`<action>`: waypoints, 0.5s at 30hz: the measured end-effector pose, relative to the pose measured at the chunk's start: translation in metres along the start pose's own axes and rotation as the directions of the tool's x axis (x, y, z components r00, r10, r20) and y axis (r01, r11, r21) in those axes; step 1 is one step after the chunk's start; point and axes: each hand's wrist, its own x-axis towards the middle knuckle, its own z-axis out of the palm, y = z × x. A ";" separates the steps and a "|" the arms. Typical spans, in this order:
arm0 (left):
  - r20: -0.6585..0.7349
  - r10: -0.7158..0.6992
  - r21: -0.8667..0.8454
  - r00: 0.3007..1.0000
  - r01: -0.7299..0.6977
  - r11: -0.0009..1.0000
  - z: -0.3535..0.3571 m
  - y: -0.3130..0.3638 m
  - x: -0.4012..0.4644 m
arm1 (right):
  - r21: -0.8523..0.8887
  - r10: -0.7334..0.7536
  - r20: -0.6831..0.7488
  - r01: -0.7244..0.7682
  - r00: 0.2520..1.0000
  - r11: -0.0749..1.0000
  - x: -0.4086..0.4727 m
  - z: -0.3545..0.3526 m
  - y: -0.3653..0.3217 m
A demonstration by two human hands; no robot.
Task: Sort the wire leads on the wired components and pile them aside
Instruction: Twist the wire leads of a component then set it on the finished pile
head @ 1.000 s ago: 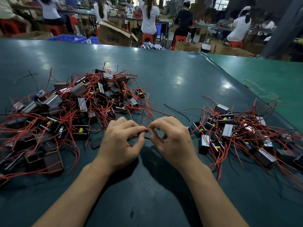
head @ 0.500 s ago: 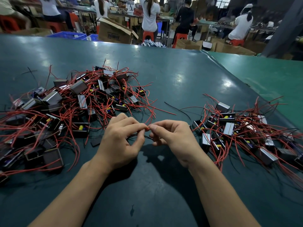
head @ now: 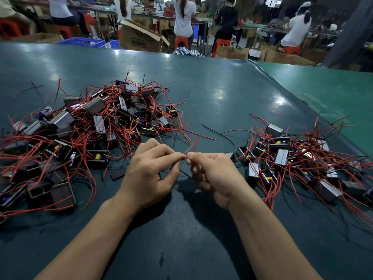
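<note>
Your left hand (head: pixel 148 174) and right hand (head: pixel 214 174) meet fingertip to fingertip over the dark green worktop (head: pixel 212 93), both pinching one red wire lead (head: pixel 190 147) that arcs up between them. A big heap of wired components (head: pixel 84 134) lies to your left, and a smaller pile (head: pixel 298 158) sits to your right.

bare hands: two, left hand (head: pixel 148 174) and right hand (head: pixel 214 174), pinching one thin red wire lead (head: pixel 189 147) | tangled heaps of small metal-cased wired components lying: two, larger heap (head: pixel 84 134) left of the pinch, smaller heap (head: pixel 292 158) right
</note>
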 end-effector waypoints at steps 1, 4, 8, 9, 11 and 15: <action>-0.002 -0.011 0.011 1.000 0.011 1.000 0.000 0.000 0.000 | -0.092 -0.089 -0.071 0.083 0.993 0.992 0.000 0.001 0.003; -0.017 -0.042 0.053 0.999 0.043 0.998 0.002 0.000 0.000 | -0.511 -0.485 -0.192 0.335 0.853 0.791 0.002 0.007 0.014; -0.031 -0.076 0.043 0.997 0.077 0.996 0.001 -0.001 0.000 | -0.720 -0.754 0.100 0.570 0.649 0.395 0.001 0.009 0.017; -0.029 -0.081 0.041 0.996 0.082 0.996 0.000 0.000 0.000 | -0.706 -0.749 0.169 0.609 0.640 0.361 0.002 0.004 0.015; -0.029 -0.089 0.041 0.996 0.090 0.995 0.000 0.000 0.001 | -0.680 -0.765 0.219 0.657 0.606 0.326 0.005 -0.009 0.009; -0.008 -0.069 0.015 0.998 0.069 0.998 0.000 0.000 0.001 | -0.705 -0.811 0.266 0.679 0.521 0.204 0.011 -0.017 0.008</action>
